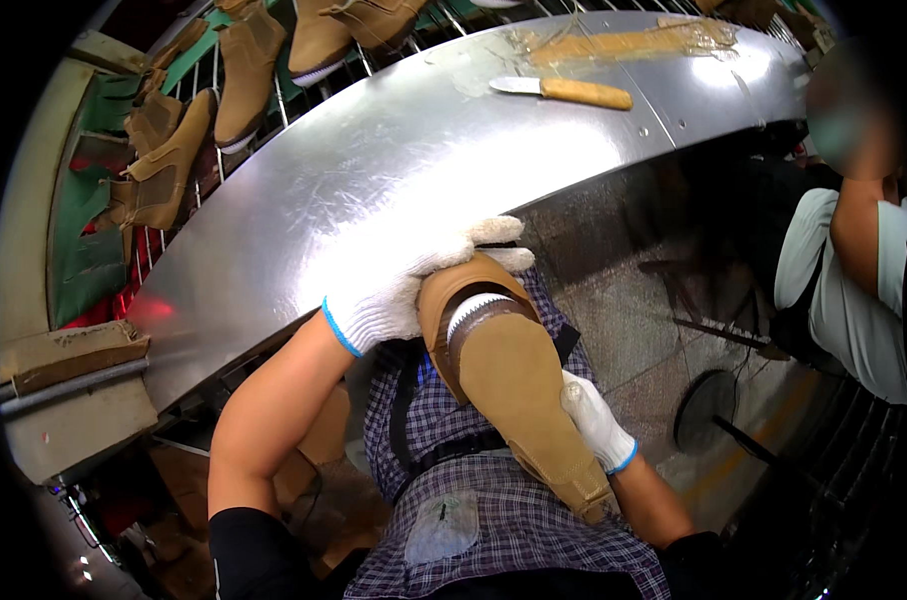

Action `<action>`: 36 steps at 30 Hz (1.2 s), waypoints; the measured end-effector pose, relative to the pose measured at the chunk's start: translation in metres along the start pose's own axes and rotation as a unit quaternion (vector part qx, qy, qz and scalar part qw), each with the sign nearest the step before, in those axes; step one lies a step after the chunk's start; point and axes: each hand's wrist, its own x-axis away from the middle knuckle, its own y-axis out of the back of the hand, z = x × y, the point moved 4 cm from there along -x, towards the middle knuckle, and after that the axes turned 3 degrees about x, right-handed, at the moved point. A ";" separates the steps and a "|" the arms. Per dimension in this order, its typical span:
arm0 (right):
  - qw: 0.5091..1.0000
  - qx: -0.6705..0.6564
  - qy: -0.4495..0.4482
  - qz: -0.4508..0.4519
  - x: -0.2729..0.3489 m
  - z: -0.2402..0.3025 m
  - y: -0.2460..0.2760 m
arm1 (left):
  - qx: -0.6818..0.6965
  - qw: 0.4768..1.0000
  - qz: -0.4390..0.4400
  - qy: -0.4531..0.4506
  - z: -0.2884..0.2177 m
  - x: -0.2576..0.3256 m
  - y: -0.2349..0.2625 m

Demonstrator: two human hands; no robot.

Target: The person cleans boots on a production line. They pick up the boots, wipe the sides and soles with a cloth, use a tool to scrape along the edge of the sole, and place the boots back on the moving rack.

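Boot (519, 390) sits clamped between left hand (402, 288), around its far end, and right hand (596, 425), at its side; either hand slipping could drop it

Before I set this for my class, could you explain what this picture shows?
No machine here: a person's own hands in white knit gloves, seen by a wide fisheye camera on the head, looking down, so straight edges bend. The right hand holds a tan boot; the left hand holds a curved tan piece around the boot's broad end (whether separate, I cannot tell). On the metal table lie a wooden-handled knife and a brown taped strip. More tan boots rest beyond the table.
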 end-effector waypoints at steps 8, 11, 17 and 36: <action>0.999 -0.032 -0.026 -0.002 0.001 -0.003 0.004 | -0.042 0.999 -0.002 0.005 0.000 -0.007 -0.003; 0.999 -0.037 -0.021 -0.004 0.001 0.000 0.002 | -0.084 0.996 0.005 0.010 0.001 -0.007 -0.003; 0.999 -0.043 -0.021 -0.019 0.001 -0.002 0.000 | -0.118 0.993 -0.008 -0.003 0.003 -0.007 -0.008; 0.993 -0.094 -0.051 -0.047 0.003 -0.007 -0.005 | -0.153 0.988 -0.021 -0.010 0.014 -0.005 -0.012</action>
